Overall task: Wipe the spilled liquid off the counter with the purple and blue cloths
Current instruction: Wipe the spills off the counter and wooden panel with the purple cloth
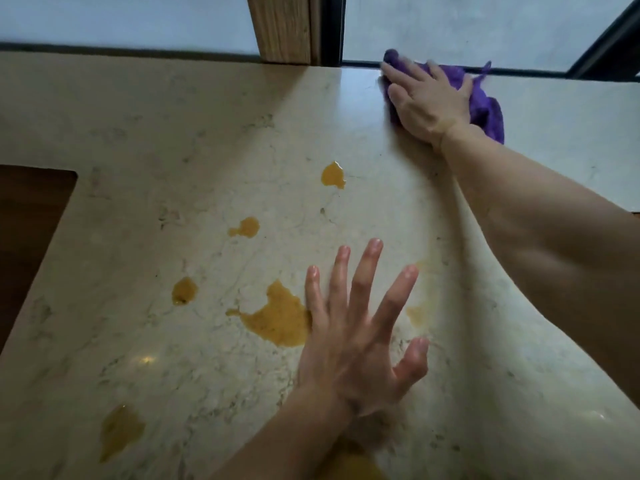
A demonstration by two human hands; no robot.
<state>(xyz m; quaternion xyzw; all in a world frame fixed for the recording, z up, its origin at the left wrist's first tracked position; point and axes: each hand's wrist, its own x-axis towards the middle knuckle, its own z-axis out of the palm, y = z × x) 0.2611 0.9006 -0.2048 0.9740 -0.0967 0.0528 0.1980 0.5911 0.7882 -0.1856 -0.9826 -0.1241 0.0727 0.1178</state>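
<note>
Centrally, a pale marbled counter [214,133] carried several amber puddles of spilled liquid [277,320]: the largest lay just left of the left hand, with smaller drops farther toward the window, to the left, and near the bottom edge. The left hand [356,327] hovered over or rested on the counter, which of the two could not be told, with its fingers straight and spread wide, holding nothing. The right hand [426,102] reached to the far edge of the counter and lay palm-down on the purple cloth [485,109], fingers extended and pressed onto the bunched fabric beside the dark window frame [332,29]. A wooden post [280,29] stood behind the counter, and a dark recess [31,230] opened at the left.
</note>
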